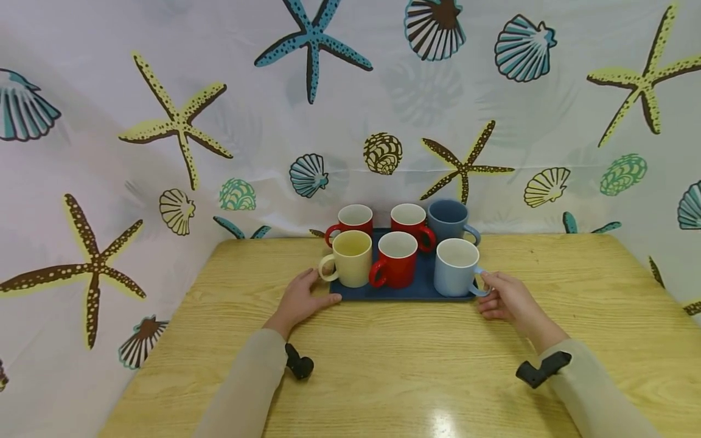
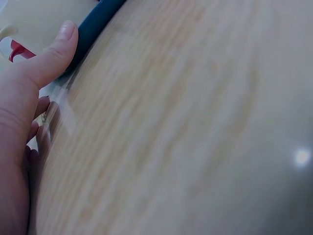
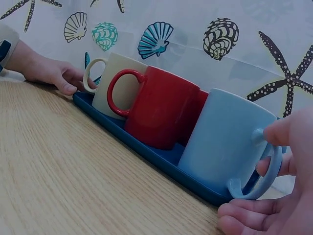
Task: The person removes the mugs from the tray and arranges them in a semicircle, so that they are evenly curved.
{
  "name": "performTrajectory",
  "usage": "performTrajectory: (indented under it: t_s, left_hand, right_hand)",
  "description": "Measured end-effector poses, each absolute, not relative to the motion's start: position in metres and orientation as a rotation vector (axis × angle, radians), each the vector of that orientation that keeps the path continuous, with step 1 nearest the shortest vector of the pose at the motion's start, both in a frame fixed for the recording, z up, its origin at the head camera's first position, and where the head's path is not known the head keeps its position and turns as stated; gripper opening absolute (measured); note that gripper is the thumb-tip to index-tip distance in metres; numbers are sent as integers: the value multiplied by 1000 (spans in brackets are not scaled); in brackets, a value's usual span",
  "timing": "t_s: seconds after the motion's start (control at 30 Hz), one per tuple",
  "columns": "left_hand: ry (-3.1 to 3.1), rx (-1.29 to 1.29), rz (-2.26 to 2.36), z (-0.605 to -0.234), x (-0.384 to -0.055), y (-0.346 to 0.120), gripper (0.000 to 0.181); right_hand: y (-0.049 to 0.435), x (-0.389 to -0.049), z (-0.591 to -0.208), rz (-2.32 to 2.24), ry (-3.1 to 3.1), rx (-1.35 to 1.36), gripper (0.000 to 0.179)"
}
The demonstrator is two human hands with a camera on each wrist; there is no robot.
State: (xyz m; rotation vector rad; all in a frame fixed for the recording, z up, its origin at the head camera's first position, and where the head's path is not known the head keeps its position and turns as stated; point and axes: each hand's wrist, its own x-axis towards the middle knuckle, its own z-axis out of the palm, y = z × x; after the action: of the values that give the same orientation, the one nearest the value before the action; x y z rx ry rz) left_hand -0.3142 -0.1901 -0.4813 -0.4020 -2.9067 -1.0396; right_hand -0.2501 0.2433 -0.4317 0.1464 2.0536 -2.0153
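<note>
Light blue mug [image 1: 454, 274]: tray's [image 1: 402, 294] front right corner
Right hand [image 1: 506, 298]: pinching handle [image 3: 271, 181]
Left hand [image 1: 300, 299]: fingers relaxed, thumb touching front left corner

Light blue mug [image 1: 452, 275]: glossy, white inside, upright at the tray's right front corner; handle points right, pinched by right hand [image 1: 506, 298], past the tray's end. Tray [image 1: 378, 294]: dark blue, shallow, flat on the table, left front corner under left thumb, right front corner by the right-hand grip. Left of the gripped mug: red mug [image 1: 398, 271], handle left, then cream mug [image 1: 353, 263], handle just beside left hand [image 1: 301, 298], contact unclear. Behind the grip, rear row: darker blue mug [image 1: 445, 224], then two red ones leftward. All upright.
</note>
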Motion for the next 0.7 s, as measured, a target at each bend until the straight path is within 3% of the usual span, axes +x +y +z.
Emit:
performTrajectory:
  t_s: [0.7]
  left_hand:
    - [-2922,-396,-1075,-481,-314,-190,86]
  right_hand:
    - [245,-224,-422,-2134,2041,62,34]
